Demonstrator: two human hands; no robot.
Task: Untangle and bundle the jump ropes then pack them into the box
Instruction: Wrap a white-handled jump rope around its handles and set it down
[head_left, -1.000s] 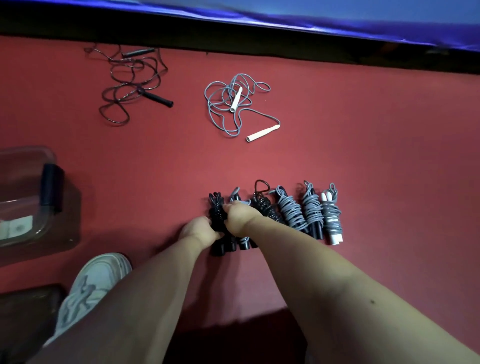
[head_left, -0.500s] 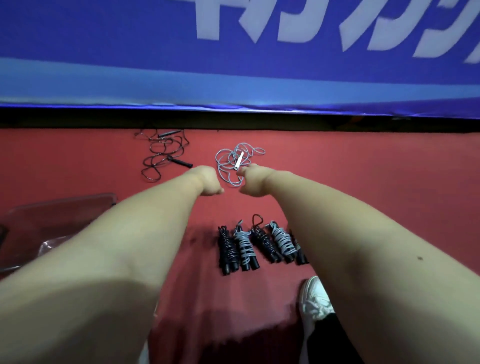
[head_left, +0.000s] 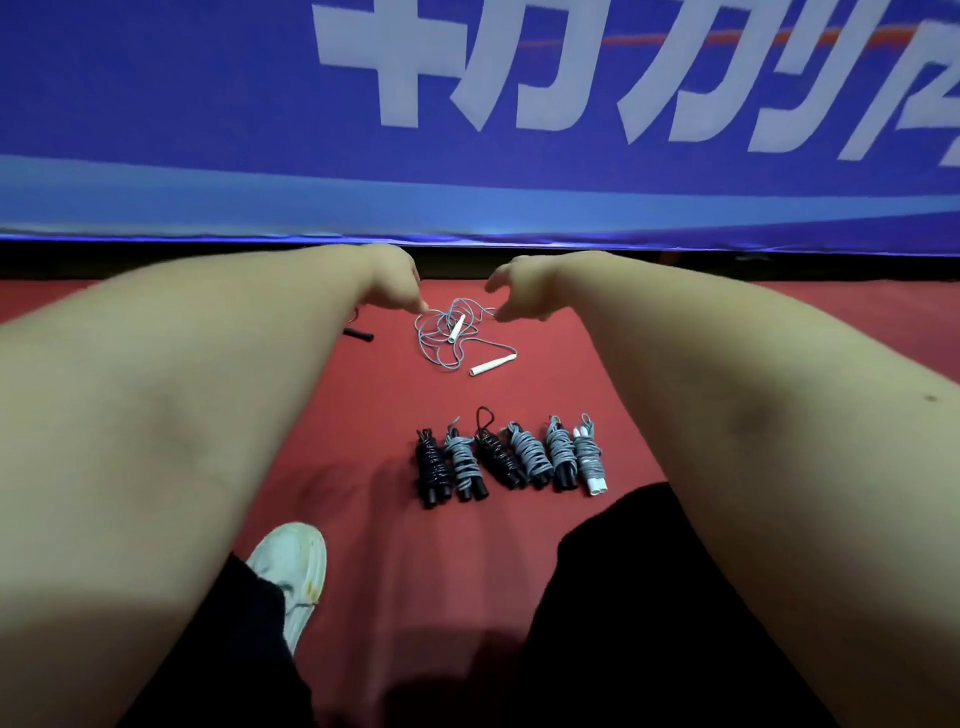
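Both your arms reach forward; your left hand (head_left: 395, 280) droops fingertips onto the loose rope (head_left: 457, 338), grip unclear; your right hand (head_left: 524, 291) hangs slack-fingered, holding nothing.

loose grey rope (head_left: 454, 335) tangled on floor; six bundles (head_left: 511, 460) in row

red floor (head_left: 363, 415), blue banner (head_left: 156, 104) w/ white lettering at back, white sneaker (head_left: 291, 566) btm left, black trousers (head_left: 623, 597)
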